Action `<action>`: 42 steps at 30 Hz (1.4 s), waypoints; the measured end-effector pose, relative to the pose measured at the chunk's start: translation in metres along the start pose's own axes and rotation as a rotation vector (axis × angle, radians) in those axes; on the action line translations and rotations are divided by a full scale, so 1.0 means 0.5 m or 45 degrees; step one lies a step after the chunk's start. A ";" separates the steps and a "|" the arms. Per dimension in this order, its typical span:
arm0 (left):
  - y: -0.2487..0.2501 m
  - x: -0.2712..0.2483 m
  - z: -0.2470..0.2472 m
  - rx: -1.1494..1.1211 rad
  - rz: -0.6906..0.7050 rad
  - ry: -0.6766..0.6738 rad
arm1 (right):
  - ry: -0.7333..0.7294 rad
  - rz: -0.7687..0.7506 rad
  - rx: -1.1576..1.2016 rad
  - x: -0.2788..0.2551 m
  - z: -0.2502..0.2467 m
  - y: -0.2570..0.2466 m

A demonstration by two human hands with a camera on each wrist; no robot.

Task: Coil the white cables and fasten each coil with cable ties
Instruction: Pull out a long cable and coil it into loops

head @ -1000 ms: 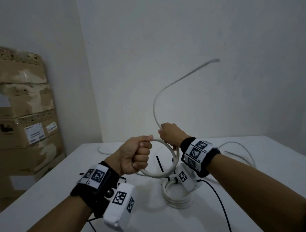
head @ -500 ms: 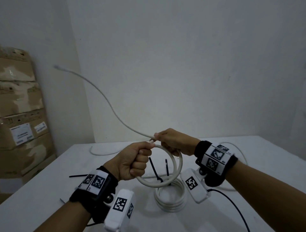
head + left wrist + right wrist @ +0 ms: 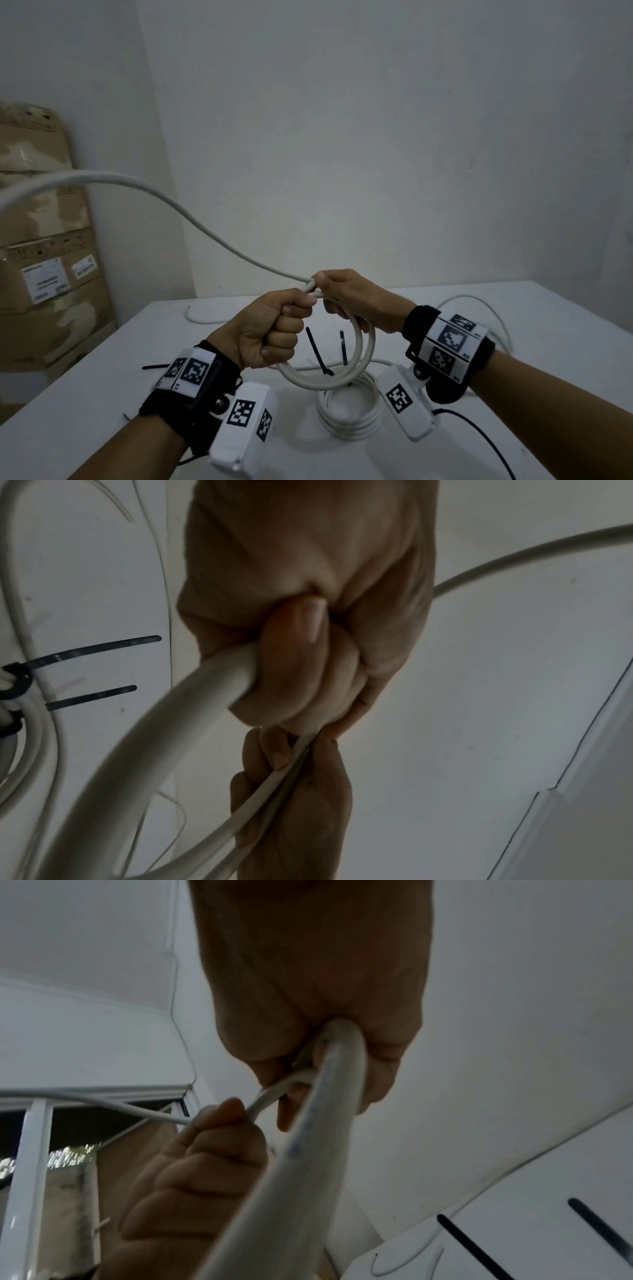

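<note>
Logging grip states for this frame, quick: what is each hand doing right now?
Left hand: fist closed round the white cable coil.
Right hand: fingers curled round the same coil near its top.

- At frame centre, the left hand [image 3: 270, 329] fisted the white cable [image 3: 356, 363] loops.
- The right hand [image 3: 356, 301] pinched its top.
- A finished coil [image 3: 349, 411] with black cable ties [image 3: 317, 351] lay below on the table [image 3: 513, 428].
- Cardboard boxes [image 3: 44, 260] stood left.

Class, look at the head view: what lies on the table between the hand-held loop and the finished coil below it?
Black cable ties stick up from the finished coil, rising behind the held loop; the head view shows it.
</note>
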State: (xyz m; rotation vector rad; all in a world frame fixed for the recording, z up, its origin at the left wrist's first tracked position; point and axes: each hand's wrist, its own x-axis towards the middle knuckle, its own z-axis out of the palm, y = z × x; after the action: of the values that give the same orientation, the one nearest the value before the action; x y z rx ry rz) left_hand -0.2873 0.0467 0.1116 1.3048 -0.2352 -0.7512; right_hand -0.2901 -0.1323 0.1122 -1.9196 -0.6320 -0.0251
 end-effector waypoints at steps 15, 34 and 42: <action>-0.022 -0.001 0.005 0.074 -0.091 0.103 | -0.062 0.201 -0.021 -0.016 0.032 -0.012; -0.084 0.016 0.033 1.045 0.992 0.848 | 0.189 0.433 0.271 -0.012 0.029 -0.023; -0.098 0.030 0.038 2.348 0.857 1.290 | 0.123 0.475 0.217 -0.008 0.041 -0.040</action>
State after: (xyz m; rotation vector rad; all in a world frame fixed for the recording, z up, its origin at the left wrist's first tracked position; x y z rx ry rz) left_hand -0.3047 0.0191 0.0676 2.8389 -0.5155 1.1337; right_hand -0.3079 -0.1104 0.1191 -1.8304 -0.1982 0.1665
